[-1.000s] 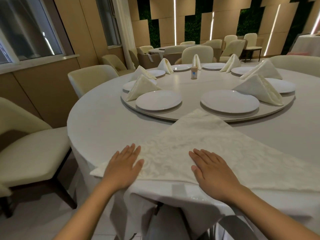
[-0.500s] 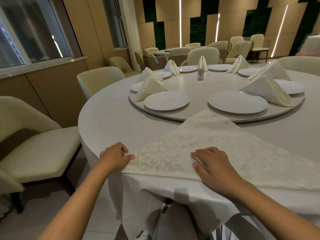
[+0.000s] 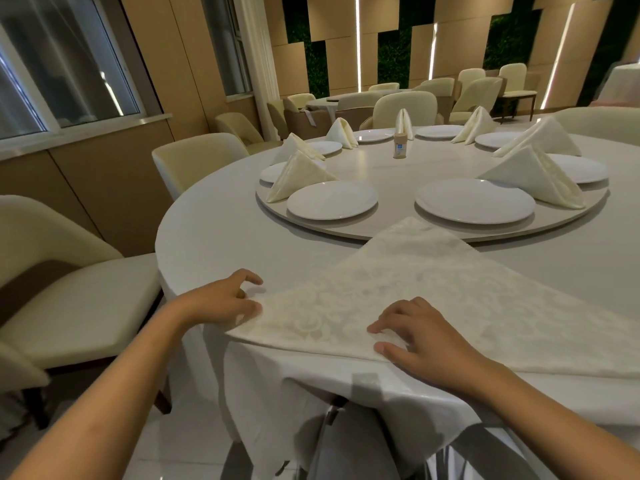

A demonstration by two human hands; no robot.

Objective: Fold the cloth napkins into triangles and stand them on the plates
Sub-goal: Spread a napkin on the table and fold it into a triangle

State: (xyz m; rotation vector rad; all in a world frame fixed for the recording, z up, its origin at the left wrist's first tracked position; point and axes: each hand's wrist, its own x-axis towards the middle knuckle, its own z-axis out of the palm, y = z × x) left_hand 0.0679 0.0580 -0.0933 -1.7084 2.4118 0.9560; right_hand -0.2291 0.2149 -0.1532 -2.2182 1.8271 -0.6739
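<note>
A: What is nearest?

B: The left hand (image 3: 221,301) pinches the left corner of the flat napkin (image 3: 415,292), thumb under the lifted edge and fingers curled above. A second ago both palms lay flat on the cloth; now that corner is off the table.

A: And the other hand?

B: The right hand (image 3: 420,336) sits on the near folded edge, fingers bent and a little spread, tips pressing the cloth down. I judge it pins the middle while the left brings its corner over.

A: So where does the fold stand?

B: The napkin lies as one big triangle at the table (image 3: 221,233) edge, its tip just reaching the turntable (image 3: 398,168). Smoothing looks finished; the next fold seems to be starting.

A: Beyond it?

B: Two bare plates, the left plate (image 3: 332,200) and the right plate (image 3: 474,200), wait on the turntable. Standing napkins (image 3: 533,176) already occupy the plates further round, with a small bottle (image 3: 400,145) at centre.
</note>
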